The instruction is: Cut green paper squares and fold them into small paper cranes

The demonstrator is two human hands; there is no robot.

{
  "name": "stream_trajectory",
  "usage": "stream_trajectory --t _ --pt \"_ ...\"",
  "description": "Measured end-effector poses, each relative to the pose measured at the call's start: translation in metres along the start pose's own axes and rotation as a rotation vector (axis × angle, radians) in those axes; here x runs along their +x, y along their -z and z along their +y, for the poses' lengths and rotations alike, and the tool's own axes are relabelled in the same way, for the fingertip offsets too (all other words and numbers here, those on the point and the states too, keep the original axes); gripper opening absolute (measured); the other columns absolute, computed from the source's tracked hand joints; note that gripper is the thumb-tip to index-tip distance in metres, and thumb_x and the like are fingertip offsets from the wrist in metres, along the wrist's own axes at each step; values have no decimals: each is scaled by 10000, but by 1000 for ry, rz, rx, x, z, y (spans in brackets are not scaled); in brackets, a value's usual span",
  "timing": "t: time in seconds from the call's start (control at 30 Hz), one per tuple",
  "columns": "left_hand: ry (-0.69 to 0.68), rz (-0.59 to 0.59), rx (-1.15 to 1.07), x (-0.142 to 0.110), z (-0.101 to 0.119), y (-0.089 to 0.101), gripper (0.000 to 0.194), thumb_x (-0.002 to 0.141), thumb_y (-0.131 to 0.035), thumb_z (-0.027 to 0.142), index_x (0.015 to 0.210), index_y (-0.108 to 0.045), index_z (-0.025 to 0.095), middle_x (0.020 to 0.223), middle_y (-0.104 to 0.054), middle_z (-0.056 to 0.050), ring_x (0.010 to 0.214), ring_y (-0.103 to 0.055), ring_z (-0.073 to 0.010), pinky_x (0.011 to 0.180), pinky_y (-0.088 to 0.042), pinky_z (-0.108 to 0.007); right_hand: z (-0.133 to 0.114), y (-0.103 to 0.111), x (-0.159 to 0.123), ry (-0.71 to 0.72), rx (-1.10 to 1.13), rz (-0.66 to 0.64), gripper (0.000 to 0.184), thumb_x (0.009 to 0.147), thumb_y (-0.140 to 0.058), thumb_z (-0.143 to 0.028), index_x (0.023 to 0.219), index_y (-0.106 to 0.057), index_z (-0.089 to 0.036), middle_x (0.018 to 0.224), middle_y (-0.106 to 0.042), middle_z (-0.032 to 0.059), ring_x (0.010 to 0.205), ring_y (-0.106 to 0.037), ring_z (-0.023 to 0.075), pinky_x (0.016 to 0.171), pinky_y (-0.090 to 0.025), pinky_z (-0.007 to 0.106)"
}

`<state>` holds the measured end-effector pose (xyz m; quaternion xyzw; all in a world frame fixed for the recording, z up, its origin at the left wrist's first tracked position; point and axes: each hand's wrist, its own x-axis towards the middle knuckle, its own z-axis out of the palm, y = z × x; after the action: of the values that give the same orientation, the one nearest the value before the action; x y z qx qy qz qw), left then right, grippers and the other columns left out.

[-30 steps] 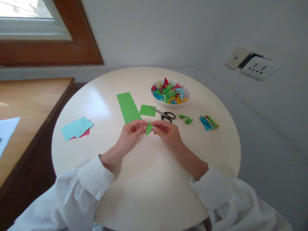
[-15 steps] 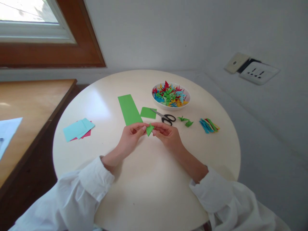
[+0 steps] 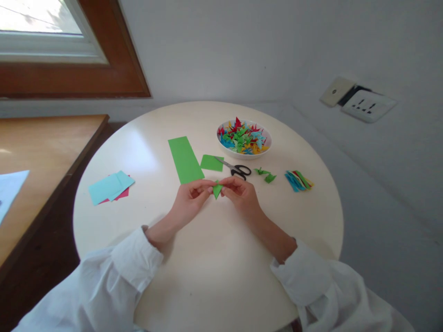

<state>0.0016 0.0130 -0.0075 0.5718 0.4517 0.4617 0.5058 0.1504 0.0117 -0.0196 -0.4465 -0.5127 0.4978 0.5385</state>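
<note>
Left hand (image 3: 190,198): grip pinched on left side of folded green paper (image 3: 217,191).
Right hand (image 3: 242,195): grip pinched on its right side.
Paper position: centre of frame, between the hands.
Paper's long axis: near vertical, point towards lower edge.
Nearer hand: neither; both in contact.

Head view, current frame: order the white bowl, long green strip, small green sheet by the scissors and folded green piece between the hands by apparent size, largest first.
1. White bowl
2. Long green strip
3. Small green sheet
4. Folded green piece, partly covered by fingers
</note>
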Motion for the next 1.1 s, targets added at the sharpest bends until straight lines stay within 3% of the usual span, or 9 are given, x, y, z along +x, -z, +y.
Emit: stream_trajectory --t 0.7,1.1 --pt "54 -27 -123 -1 7 1 229 599 -745 318 753 -666 168 690 -696 -40 648 -630 -168 604 -489 -270 -1 0 0 10 44 -6 90 640 -624 -234 717 -622 -188 609 -606 -19 574 -552 115 572 -464 278" --pt "68 22 -133 3 0 2 220 587 -740 317 662 -648 132 571 -620 -1 511 -517 -96 489 -385 -216 0 -1 -2 51 -34 0 88 633 -667 -242 674 -628 -174 615 -623 -8 574 -572 119 590 -482 265"
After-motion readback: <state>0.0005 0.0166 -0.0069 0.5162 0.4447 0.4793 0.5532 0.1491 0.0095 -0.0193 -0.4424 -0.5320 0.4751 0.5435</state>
